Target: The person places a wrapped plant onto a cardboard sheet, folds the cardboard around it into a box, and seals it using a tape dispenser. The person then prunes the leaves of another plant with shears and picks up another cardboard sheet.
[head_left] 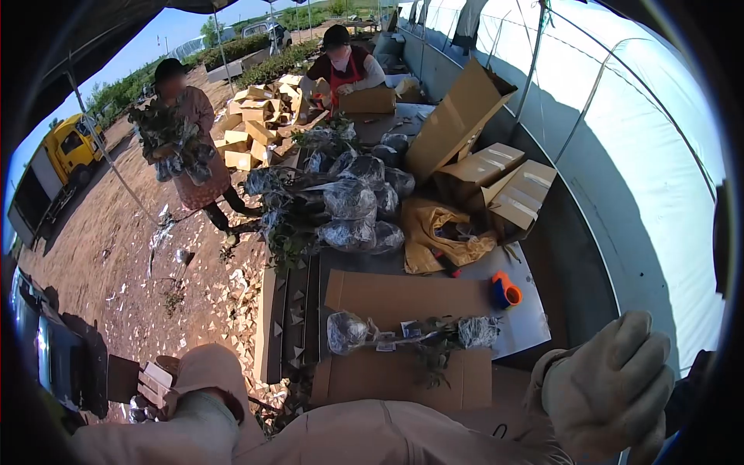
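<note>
My right hand (608, 391), in a pale work glove, is raised at the lower right with its fingers curled in. Whatever it may hold is hidden. At the lower left my left sleeve (209, 368) is bent, and the hand itself does not show. In front of me an opened cardboard box (411, 294) lies on the metal table (535, 318). Across it lie plants with plastic-wrapped root balls (346, 333) at either end, their leafy stems (434, 341) meeting in the middle. An orange and blue tape dispenser (505, 291) stands to the right, apart from my hand.
Several wrapped plants (353, 198) are heaped farther up the table. Beside them are a yellow-brown bag (446, 236) and cardboard boxes (519, 194). One person (182, 132) carries plants on the left; another (345, 70) works at a box behind. Folded cartons (256, 120) pile on the ground.
</note>
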Demonstrator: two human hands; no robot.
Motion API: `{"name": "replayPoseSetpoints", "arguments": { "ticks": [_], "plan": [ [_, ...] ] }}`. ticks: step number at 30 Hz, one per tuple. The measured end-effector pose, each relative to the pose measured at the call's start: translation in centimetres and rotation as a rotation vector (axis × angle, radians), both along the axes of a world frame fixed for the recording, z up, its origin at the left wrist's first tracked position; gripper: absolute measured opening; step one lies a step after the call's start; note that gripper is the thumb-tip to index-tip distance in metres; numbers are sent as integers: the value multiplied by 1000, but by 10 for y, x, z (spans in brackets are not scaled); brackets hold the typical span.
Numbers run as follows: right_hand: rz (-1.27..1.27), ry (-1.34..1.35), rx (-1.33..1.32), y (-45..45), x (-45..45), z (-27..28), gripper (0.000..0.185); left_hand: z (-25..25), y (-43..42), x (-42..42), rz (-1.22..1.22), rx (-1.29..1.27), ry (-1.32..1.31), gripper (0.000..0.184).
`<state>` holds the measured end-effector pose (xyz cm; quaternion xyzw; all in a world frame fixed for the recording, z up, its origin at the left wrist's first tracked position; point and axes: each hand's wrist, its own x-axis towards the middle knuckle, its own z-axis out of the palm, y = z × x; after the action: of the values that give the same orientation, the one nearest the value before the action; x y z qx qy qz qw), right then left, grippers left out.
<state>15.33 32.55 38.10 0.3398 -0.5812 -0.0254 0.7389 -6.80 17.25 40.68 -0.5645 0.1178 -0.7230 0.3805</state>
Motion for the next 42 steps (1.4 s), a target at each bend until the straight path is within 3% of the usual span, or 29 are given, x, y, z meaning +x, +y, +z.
{"name": "replayPoseSetpoints", "arguments": {
  "ticks": [3, 21, 23, 25, 27, 28, 29, 30, 31, 34, 35, 38, 41, 42],
  "plan": [
    [15, 11, -10, -2, 0, -1, 37, -21, 16, -6, 37, -173, 0, 28],
    [110, 156, -31, -19, 5, -22, 34, -65, 23, -9, 13, -186, -83, 16],
    [124, 26, -90, -2, 22, -65, 26, -107, 22, -14, 11, -187, -147, 15],
    [36, -277, -314, 29, 22, -145, 16, -170, 27, -19, 0, -404, -250, 15],
    [-332, -812, -631, 48, 15, -189, 22, -241, 51, -16, 153, -1306, -287, 17],
    [-560, -1041, -757, 65, 1, -234, 38, -296, 60, -13, 288, -1630, -133, 26],
    [-674, -1250, -812, 83, -9, -293, 53, -386, 50, 2, 261, -1843, -135, 10],
    [-762, -1415, -822, 94, -8, -345, 61, -480, 31, 8, 257, -1997, 235, 23],
    [-847, -1579, -827, 102, -4, -386, 70, -534, 9, 12, 239, -2106, 630, 37],
    [-1017, -1832, -628, 115, 3, -459, 83, -549, -22, 36, 610, -2067, 1042, 68],
    [-1038, -1842, -579, 118, 4, -478, 92, -545, -18, 41, 646, -2199, 1306, 86],
    [-933, -2099, -690, 122, -5, -489, 83, -602, -26, 59, 1153, -1745, 1089, 88],
    [-750, -2206, -840, 127, -5, -502, 64, -574, -15, 62, 991, -1943, 1095, 91],
    [-700, -2228, -894, 131, -6, -503, 60, -551, -2, 56, 851, -2052, 1220, 91]
  ]
}}
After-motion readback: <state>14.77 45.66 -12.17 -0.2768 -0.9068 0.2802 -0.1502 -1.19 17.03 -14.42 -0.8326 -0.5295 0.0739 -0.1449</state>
